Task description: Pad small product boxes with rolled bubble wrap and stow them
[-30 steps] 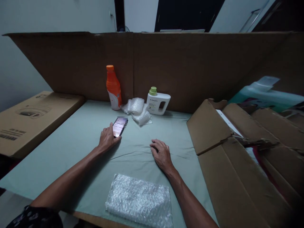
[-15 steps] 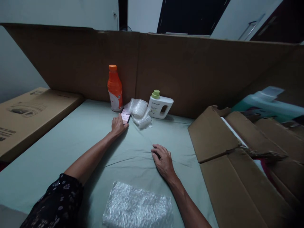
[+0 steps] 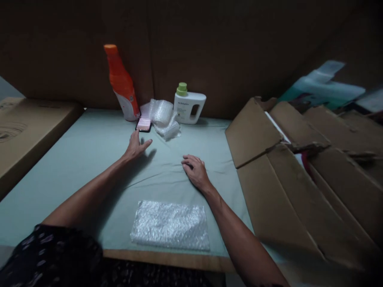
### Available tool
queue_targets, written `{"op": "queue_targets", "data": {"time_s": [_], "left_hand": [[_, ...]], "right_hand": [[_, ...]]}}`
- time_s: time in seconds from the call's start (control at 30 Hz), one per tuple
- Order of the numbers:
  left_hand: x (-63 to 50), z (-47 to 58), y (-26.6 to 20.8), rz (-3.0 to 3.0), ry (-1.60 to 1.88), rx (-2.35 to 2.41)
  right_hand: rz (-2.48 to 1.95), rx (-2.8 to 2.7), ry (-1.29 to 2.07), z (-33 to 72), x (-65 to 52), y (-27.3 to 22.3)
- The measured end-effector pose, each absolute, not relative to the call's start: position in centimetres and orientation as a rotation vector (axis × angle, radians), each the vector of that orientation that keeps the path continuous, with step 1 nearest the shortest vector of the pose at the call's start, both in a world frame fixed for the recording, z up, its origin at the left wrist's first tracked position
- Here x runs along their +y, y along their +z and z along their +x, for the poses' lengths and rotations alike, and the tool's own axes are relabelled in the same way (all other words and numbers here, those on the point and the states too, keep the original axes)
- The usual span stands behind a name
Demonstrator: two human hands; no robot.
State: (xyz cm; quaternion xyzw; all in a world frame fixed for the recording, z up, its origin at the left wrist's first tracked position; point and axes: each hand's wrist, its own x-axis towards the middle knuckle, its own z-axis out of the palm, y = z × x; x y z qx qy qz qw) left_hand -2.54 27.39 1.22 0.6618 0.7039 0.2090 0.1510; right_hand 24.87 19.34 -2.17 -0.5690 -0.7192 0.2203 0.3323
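Observation:
My left hand is off the cloth with its thumb spread from the fingers, holding nothing. Just beyond its fingertips lies a phone with a lit, pinkish screen. Crumpled bubble wrap sits right beside the phone. My right hand rests on the pale green cloth, fingers loosely curved and nothing visible in them. Nearer to me is a flat, folded sheet of bubble wrap, close to the table's front edge.
An orange bottle and a white jug with a green cap stand against the cardboard wall. An open cardboard box is at the right, with a teal bottle behind its flaps. A flat carton lies at the left.
My left hand has drawn back from the phone and lifted, its thumb spreading. The right hand stays resting on the cloth. The view has tilted downward, showing the table's front edge.

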Motion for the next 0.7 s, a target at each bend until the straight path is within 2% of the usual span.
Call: {"op": "queue_targets", "data": {"time_s": [0.13,0.27,0.33,0.43,0.53,0.6,0.7], "left_hand": [[16.9,-2.4,0.8,2.128,0.361,1.575],[8.0,-0.7,-0.6,2.488,0.241,1.146],[5.6,0.1,-1.6,2.592,0.232,1.032],[4.2,0.9,-2.7,2.665,0.282,0.994],[4.0,1.3,-2.9,2.671,0.301,1.018],[4.0,1.4,-2.7,2.662,0.289,1.046],[4.0,1.7,-2.2,2.646,0.279,1.079]], "right_hand": [[-1.467,-1.881,0.644,25.0,19.5,-1.4],[-1.482,-1.904,0.577,25.5,15.4,2.3],[-1.48,-1.95,0.421,26.0,11.6,5.4],[-1.51,-2.035,-0.152,28.1,5.4,10.4],[-1.771,-1.907,-0.673,32.6,1.2,13.7],[-1.955,-1.881,-0.81,36.0,0.3,14.2],[-2.073,-1.927,-0.813,39.5,0.6,13.3]]}}
